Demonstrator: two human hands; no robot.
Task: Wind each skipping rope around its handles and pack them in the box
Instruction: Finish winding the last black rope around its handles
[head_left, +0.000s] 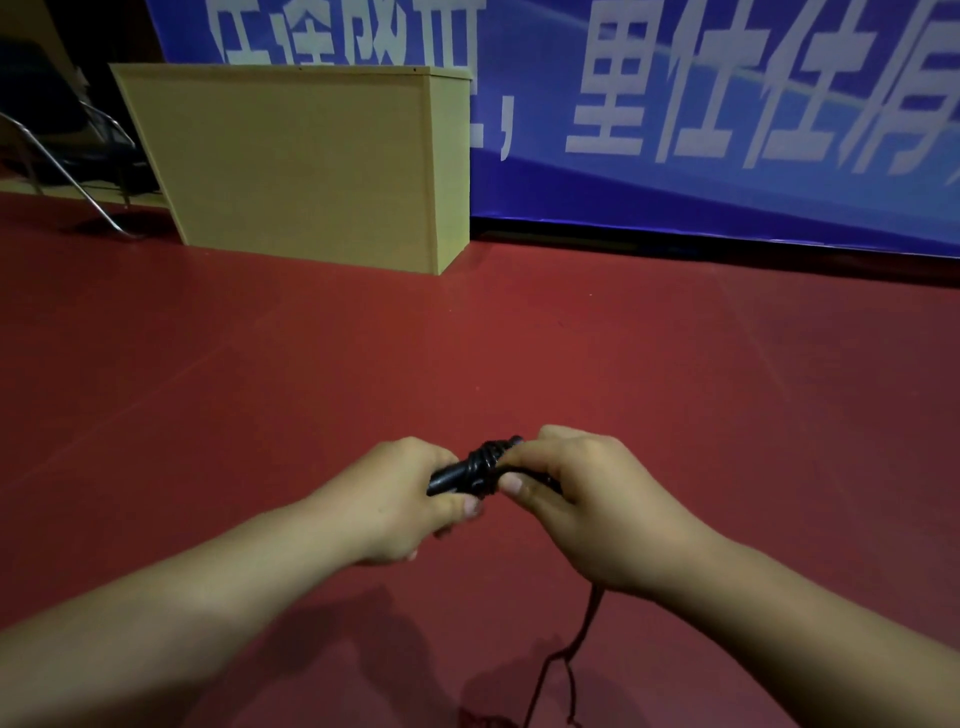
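Observation:
Both of my hands hold one black skipping rope above the red floor. My left hand grips the black handles at their left end. A few turns of black rope are wound around the middle of the handles. My right hand pinches the rope beside the coils, thumb forward. Loose rope hangs from under my right wrist down to the floor and trails off the bottom edge. No packing box is in view.
A tall beige wooden cabinet stands on the red floor at the back left. A blue banner with white characters covers the back wall. A black chair with metal legs stands at far left.

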